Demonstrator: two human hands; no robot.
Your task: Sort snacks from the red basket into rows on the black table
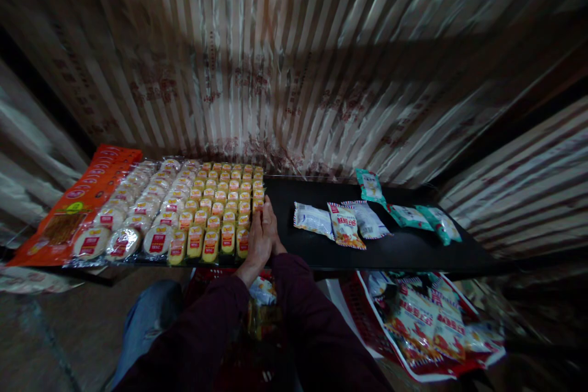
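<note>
My left hand (260, 241) lies flat and upright along the right side of a block of small yellow wrapped cakes (212, 223), its fingers stretched toward the back of the black shelf (287, 254). Close against it is my right hand (274, 229), also with straight fingers and partly hidden behind the left. Neither hand grips anything. The cakes stand in close rows with red and white labels. Left of them are rows of round white wrapped cakes (158, 239), then a flat orange packet (68, 214) at the shelf's left end.
On the shelf's right half lie loose white and red snack packets (346, 225) and several green packets (408, 216). Below stands a red and white basket (374, 321) filled with similar packets. Pleated printed sheeting (275, 61) hangs behind the shelf.
</note>
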